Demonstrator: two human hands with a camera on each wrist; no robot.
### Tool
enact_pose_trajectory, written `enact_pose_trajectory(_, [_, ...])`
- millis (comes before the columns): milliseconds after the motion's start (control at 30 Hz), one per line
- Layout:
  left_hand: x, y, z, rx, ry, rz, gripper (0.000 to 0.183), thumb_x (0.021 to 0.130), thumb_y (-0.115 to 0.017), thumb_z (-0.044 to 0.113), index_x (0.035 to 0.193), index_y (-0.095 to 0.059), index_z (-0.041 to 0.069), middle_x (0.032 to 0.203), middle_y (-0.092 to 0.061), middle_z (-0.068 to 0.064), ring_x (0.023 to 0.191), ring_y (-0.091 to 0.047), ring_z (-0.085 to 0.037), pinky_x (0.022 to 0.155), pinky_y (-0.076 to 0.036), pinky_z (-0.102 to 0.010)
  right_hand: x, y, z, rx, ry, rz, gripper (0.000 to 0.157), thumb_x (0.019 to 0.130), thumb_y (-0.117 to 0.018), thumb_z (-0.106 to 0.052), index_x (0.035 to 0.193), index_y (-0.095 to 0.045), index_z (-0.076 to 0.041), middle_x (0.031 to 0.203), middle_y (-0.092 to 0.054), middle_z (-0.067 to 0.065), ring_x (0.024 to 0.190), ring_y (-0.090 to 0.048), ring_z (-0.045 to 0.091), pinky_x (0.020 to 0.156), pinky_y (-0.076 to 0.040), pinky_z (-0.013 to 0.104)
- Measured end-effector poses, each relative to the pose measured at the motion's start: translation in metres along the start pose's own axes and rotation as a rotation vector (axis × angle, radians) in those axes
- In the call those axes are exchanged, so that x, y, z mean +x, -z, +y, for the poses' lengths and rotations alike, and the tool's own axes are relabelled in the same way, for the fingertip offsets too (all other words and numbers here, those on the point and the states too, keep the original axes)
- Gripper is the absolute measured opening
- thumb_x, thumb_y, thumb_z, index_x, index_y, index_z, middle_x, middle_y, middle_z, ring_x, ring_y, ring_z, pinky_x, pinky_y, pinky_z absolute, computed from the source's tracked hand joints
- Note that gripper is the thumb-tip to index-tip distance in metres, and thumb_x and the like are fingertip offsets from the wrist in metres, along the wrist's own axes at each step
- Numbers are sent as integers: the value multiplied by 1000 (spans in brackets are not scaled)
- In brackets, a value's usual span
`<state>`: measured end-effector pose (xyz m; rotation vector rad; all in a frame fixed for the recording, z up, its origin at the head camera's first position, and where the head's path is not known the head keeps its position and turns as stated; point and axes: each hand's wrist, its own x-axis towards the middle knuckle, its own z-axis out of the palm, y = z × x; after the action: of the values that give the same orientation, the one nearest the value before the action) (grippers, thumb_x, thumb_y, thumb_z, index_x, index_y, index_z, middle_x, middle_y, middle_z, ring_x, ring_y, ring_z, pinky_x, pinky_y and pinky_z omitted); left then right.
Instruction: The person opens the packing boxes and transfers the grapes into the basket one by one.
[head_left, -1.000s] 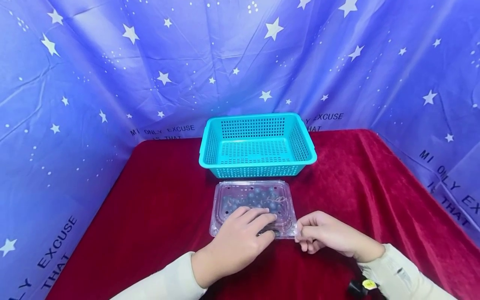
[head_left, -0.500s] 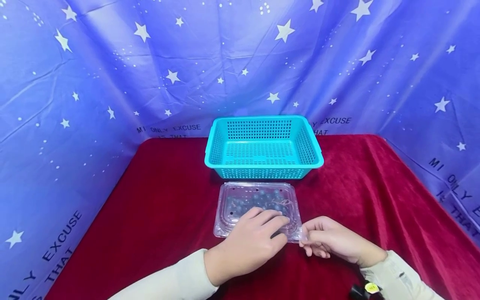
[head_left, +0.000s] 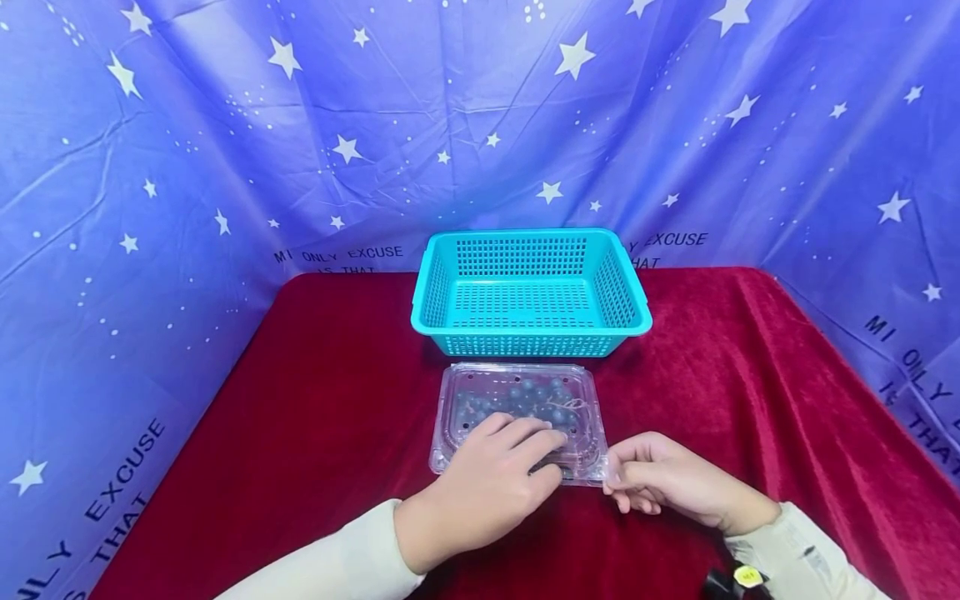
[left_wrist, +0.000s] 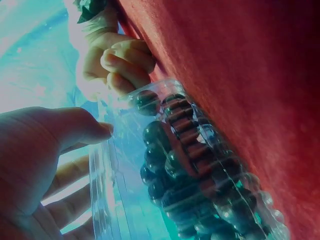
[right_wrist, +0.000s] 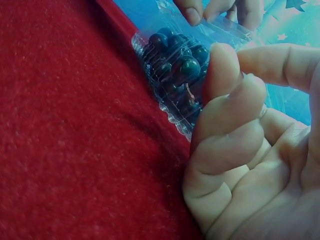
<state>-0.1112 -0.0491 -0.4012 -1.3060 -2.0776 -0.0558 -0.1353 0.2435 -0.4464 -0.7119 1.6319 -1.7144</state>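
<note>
A clear plastic clamshell box (head_left: pixel 480 379) of dark grapes (head_left: pixel 532 392) lies on the red cloth, its lid down. Across the front of that lid rests my left hand (head_left: pixel 491 479), fingers spread and loosely bent. The left wrist view shows the left thumb (left_wrist: pixel 82 127) at the box's near edge, several grapes visible through the side wall. At the front right corner my right hand (head_left: pixel 663 479) pinches the plastic rim between thumb and index finger. In the right wrist view its other fingers (right_wrist: pixel 225 120) are curled beside the box. The exact pinch spot is partly hidden.
Directly behind the box stands a turquoise perforated basket (head_left: pixel 532 342) with nothing in it. Red velvet cloth (head_left: pixel 337 375) covers the table. A blue curtain (head_left: pixel 390 108) with white stars hangs around the back and sides.
The head view has shifted a little, so everything sits slightly farther right. My left hand has slid slightly left on the lid since half a second ago. The right hand keeps its pinch.
</note>
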Motion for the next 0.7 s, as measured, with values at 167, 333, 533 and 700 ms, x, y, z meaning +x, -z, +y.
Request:
enact_pose_trajectory(167, [-5, 4, -3, 5, 12, -3, 11, 93, -67, 16, 85, -72, 22, 122, -72, 1, 116, -67, -19, 87, -52, -34, 0, 1, 3, 11, 39, -24, 16, 97, -49, 7, 87, -54, 17, 72, -58, 29, 51, -33, 36, 40, -31, 32])
enact_pose_trajectory(333, [-9, 9, -5, -8, 32, 8, 12, 91, -68, 14, 83, -72, 21, 120, -72, 2, 113, -68, -18, 84, -52, -33, -1, 0, 1, 2, 13, -2, 15, 96, -50, 6, 86, -54, 17, 71, -59, 26, 51, -35, 31, 42, -33, 28])
enact_pose_trajectory(533, [-17, 12, -8, -25, 49, 40, 15, 91, -65, 14, 80, -71, 21, 118, -73, 2, 111, -69, -17, 82, -52, -32, 0, 1, 4, 15, 36, -24, 15, 97, -48, 8, 87, -53, 17, 72, -56, 30, 52, -33, 36, 41, -30, 33])
enact_pose_trajectory(700, [-22, 15, -12, -32, 58, 45, 15, 93, -63, 16, 82, -71, 20, 118, -73, 1, 111, -70, -18, 84, -54, -33, 0, 2, 5, 8, 46, -29, 14, 97, -47, 8, 87, -53, 16, 73, -54, 32, 53, -33, 39, 41, -30, 36])
